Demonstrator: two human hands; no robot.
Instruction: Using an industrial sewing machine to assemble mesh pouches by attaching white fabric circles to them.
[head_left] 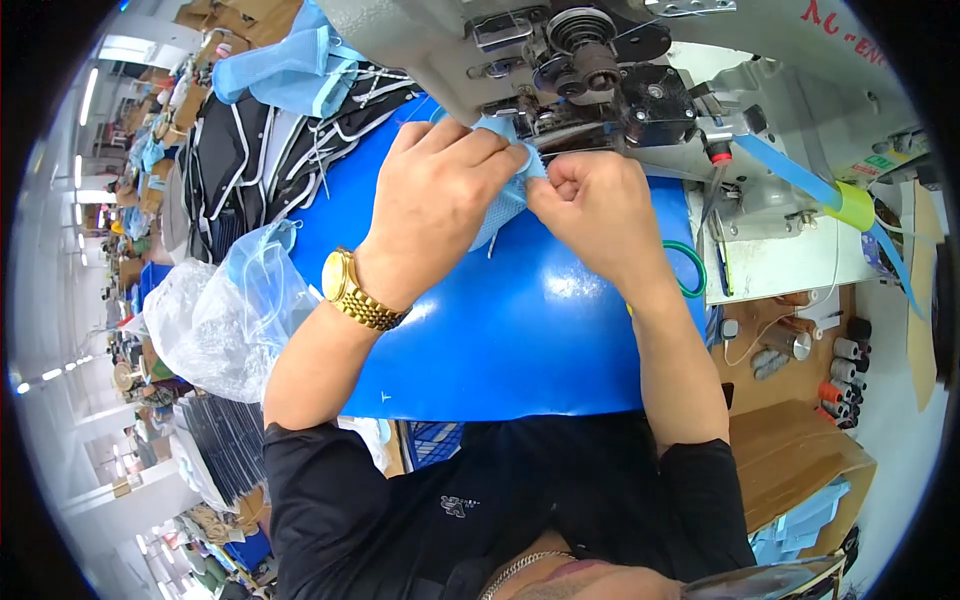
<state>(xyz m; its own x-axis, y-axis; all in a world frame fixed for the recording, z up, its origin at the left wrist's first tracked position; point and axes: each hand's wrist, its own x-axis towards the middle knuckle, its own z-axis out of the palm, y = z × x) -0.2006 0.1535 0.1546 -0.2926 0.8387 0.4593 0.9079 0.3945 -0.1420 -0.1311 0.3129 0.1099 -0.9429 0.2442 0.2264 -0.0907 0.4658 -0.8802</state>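
Observation:
A piece of light blue mesh fabric (505,208) is bunched up beside the working parts of a sewing machine (655,105). My left hand (432,205), with a gold watch (340,275) on its wrist, is closed on the fabric, fingers bent over it. Thumb and curled fingers of my right hand (598,215) pinch the fabric's right edge. Both hands are close together over the blue work surface (490,340). The needle area is partly hidden behind the fabric and my fingers.
Black pieces with white piping (240,150) and more light blue mesh (275,75) lie at the left, above a clear plastic bag (215,325). A green loop (690,268) is beside my right forearm. Blue tape (790,170) runs along the machine. Thread spools (840,385) stand right.

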